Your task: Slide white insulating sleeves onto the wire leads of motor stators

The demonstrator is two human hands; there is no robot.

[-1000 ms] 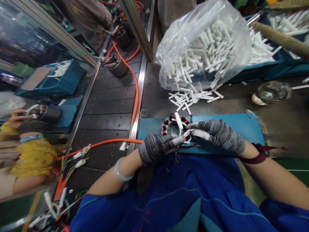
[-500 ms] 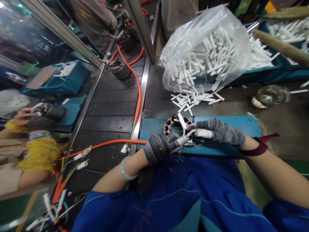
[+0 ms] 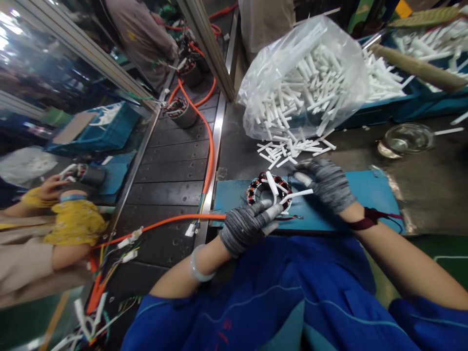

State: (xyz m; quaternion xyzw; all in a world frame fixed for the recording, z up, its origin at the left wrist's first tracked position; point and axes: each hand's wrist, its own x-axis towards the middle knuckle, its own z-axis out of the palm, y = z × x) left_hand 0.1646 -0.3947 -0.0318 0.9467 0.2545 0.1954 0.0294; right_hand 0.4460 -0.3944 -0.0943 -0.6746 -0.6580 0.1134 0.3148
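Touching the near edge of one wound stator [image 3: 255, 190], the gloved left hand [image 3: 248, 226] hides part of the ring; whether its grip is closed on a wire cannot be told. The gloved right hand [image 3: 321, 183], just beyond the stator's right side, has a slightly parted grip with nothing visible in it. The stator lies on one blue mat [image 3: 369, 195] on the bench [image 3: 361, 153]. Two white tubes [image 3: 271, 184] stick out clearly from it, one slanting across the ring, one reaching right. Farther back, loose tubes [image 3: 292, 148] overlap too much to count, beside one clear plastic bag [image 3: 307, 83] full of more. One glass bowl [image 3: 409, 139] stands at right. One co-worker's yellow sleeve [image 3: 75, 222] is blurred.
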